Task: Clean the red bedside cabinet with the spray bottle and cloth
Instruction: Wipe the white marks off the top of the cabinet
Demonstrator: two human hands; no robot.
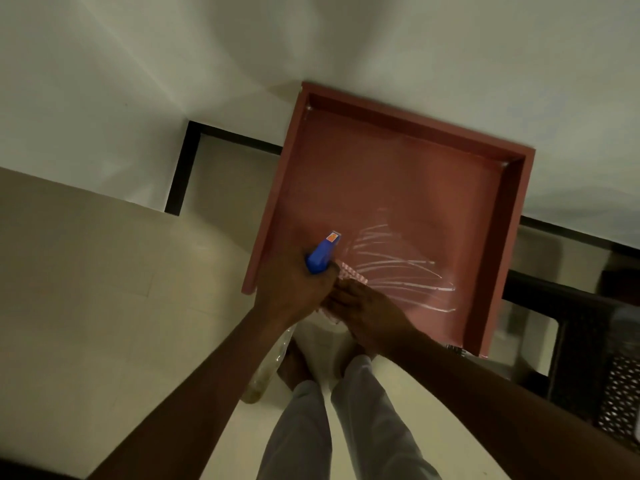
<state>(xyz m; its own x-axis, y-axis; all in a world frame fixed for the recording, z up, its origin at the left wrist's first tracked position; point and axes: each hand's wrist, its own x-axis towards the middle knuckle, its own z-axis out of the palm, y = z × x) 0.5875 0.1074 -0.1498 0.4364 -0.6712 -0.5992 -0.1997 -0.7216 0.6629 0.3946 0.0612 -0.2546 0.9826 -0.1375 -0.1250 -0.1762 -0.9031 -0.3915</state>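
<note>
Left hand [294,289] fingers clench the spray bottle [322,254] over the red bedside cabinet [398,174]'s near left corner. Right hand [367,306] covers the cloth [353,273] alongside; I cannot tell whether it grips.

Left hand [294,289] gripped spray bottle [321,255], blue nozzle aimed away over red bedside cabinet [398,174] top. Right hand [362,306], just beside left, lay on checked cloth [354,276]. White wet streaks [405,268] fanned just beyond right hand. Trouser legs [363,410] below both hands.

cabinet top [398,174] was brick-red, streaked white toward 6 o'clock | spray bottle [320,255] was blue-headed, orange-labelled | cloth [354,274] was pink-checked
</note>
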